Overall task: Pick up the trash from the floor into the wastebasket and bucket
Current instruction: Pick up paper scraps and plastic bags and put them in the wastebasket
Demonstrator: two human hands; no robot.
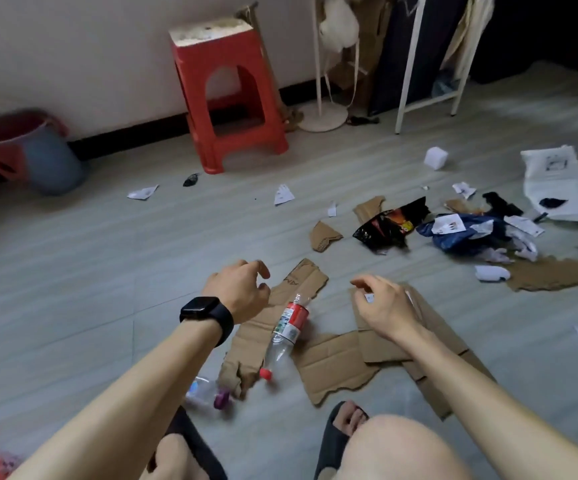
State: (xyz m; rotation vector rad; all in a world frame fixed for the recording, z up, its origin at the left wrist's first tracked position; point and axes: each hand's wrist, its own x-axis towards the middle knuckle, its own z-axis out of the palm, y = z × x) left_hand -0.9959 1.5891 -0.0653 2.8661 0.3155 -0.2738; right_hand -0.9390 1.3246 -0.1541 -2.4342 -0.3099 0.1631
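Torn cardboard pieces [332, 362] lie on the grey floor right in front of me. A clear plastic bottle [285, 336] with a red label and red cap lies across them. Another clear bottle [206, 394] with a purple cap lies by my left foot. My left hand [239, 291], with a black watch on the wrist, hovers above the cardboard, fingers loosely curled and holding nothing. My right hand [384, 306] hovers over the right cardboard piece, fingers relaxed and holding nothing. A blue-grey bucket [52, 164] with a red basket [0, 150] beside it stands at the far left by the wall.
A red plastic stool [227, 98] stands by the wall. More trash is scattered at right: a black snack bag [389, 225], a blue plastic bag [467, 232], paper scraps [282, 195], a white mailer [557, 181]. A white rack [408, 67] stands at the back.
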